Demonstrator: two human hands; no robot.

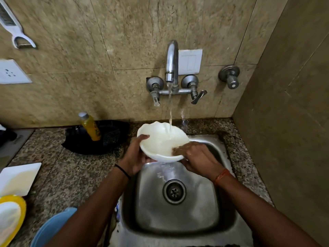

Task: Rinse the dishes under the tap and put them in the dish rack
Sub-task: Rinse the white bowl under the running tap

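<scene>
A white bowl (158,138) is held above the steel sink (178,216), directly under the running tap (172,63). Water streams into the bowl. My left hand (135,157) grips the bowl's left rim and underside. My right hand (197,157) is at the bowl's right rim, its fingers inside and blurred against the inner wall. At the far left on the counter lie a white square plate (17,177), a yellow-rimmed dish (10,220) and a blue plate (53,227). No dish rack is in view.
A yellow bottle (90,127) stands on a black tray (106,139) left of the sink. The granite counter (71,172) surrounds the sink, with tiled walls behind and to the right. A wall valve (230,76) sits right of the tap; a peeler (17,32) hangs upper left.
</scene>
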